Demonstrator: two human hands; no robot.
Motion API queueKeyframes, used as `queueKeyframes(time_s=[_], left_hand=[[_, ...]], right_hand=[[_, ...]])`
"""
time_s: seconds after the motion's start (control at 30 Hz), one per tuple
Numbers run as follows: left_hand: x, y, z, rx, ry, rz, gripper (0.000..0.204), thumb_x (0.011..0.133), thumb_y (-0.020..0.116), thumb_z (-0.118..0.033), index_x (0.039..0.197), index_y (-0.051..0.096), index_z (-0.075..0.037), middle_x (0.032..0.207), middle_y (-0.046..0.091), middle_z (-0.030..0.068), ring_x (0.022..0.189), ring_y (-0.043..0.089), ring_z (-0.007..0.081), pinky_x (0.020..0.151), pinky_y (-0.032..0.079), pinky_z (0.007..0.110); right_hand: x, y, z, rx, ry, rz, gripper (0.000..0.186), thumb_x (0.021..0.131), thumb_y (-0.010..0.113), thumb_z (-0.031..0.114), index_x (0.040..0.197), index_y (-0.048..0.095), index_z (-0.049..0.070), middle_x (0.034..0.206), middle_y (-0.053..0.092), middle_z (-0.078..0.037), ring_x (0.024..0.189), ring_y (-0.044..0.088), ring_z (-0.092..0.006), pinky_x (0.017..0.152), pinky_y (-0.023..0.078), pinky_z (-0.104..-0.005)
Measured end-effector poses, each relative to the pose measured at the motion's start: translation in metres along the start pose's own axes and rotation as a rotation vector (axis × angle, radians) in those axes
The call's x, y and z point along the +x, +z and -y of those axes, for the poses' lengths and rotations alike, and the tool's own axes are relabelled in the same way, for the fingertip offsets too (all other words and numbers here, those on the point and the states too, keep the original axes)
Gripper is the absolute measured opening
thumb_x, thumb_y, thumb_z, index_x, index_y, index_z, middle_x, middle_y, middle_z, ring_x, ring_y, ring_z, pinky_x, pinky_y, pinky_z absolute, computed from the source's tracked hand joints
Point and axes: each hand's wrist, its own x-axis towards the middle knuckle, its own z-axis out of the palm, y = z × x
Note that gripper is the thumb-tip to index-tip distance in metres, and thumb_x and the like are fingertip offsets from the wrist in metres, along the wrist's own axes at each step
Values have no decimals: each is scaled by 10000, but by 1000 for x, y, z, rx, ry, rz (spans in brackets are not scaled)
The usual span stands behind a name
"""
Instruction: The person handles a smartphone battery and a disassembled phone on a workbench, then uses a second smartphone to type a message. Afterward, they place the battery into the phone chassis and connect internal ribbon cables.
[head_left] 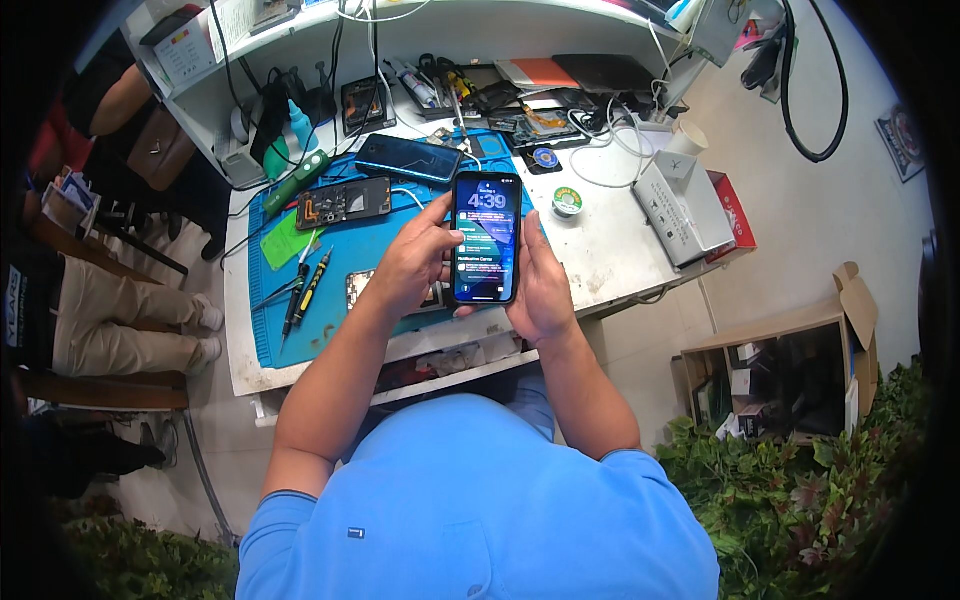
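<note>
Between left hand (412, 262) and right hand (542, 288), lit phone (488, 240)

Head camera looks down (fisheye).

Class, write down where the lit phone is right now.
In the head view, the lit phone is near the centre, held between the left hand and the right hand, overlapping the blue mat's right side.

the person wears a bright blue short-sleeved shirt (540, 500), its sleeves (272, 535) edged with thin dark trim (290, 493). a small dark rectangular label (356, 533) sits on the front, near a faint stitched pocket (463, 540).
</note>
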Motion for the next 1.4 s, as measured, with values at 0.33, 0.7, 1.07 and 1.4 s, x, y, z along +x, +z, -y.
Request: queueKeyframes(time_s=[0.33,0.7,1.07,1.4], left_hand=[[-1,-1,2,37,-5,-20,750,926,530,-62,1641,313,0,1255,640,140,1030,715,159,767,663,307],[1,-14,8,113,22,41,816,867,552,-15,1642,298,10,1243,642,147,1049,716,161,816,660,302],[-4,-5,3,170,95,43,852,848,601,35,1645,302,7,1261,682,126,1067,701,138,852,601,264],[-1,0,15,158,158,-74,674,944,705,-11,1558,429,18,1276,675,133,1085,690,146,917,581,298]], right_hand=[[1,-3,-5,-9,-22,5,708,1150,183,568,1561,378,25,1304,654,-233,1069,763,-353,650,723,-461],[1,-2,-7,2,-31,12,682,1155,194,551,1554,391,34,1310,654,-222,1056,766,-352,653,724,-449],[-1,0,-7,-65,-55,-77,509,1066,438,218,1523,347,11,1347,597,-231,1104,739,-340,672,724,-494],[-3,8,-15,-155,-105,-140,572,957,520,75,1512,394,24,1266,619,-160,970,721,-225,632,694,-399]])
